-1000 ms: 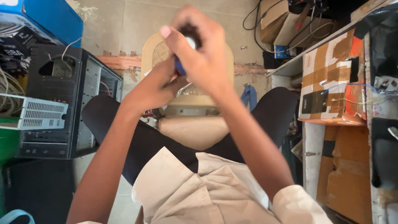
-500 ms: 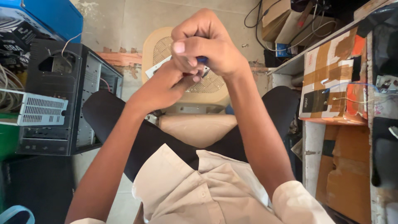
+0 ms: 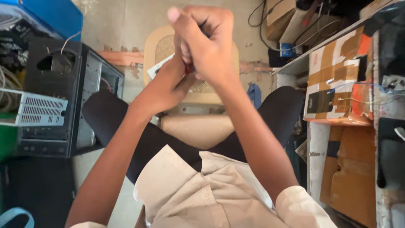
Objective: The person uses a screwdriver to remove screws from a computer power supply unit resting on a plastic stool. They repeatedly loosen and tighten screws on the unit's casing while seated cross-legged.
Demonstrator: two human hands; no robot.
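My right hand (image 3: 209, 42) is closed in a fist, held up in front of me over a tan plastic stool (image 3: 162, 46). My left hand (image 3: 168, 86) presses against it from below, its fingers wrapped in under the fist. Between the two hands only a sliver of a small object (image 3: 189, 69) shows, red with a dark part; the rest is hidden by my fingers. I am seated, with my dark trousers and beige shirt below the hands.
An open black computer case (image 3: 63, 97) stands on the floor at the left, with a grey vented metal part (image 3: 38, 109) beside it and a blue box (image 3: 55, 17) behind. At the right are a white shelf with taped cardboard boxes (image 3: 337, 76) and some cables (image 3: 274, 17).
Both hands have stayed together and shifted slightly up and right. The blue part of the held object seen earlier is now covered, and a red part shows instead.
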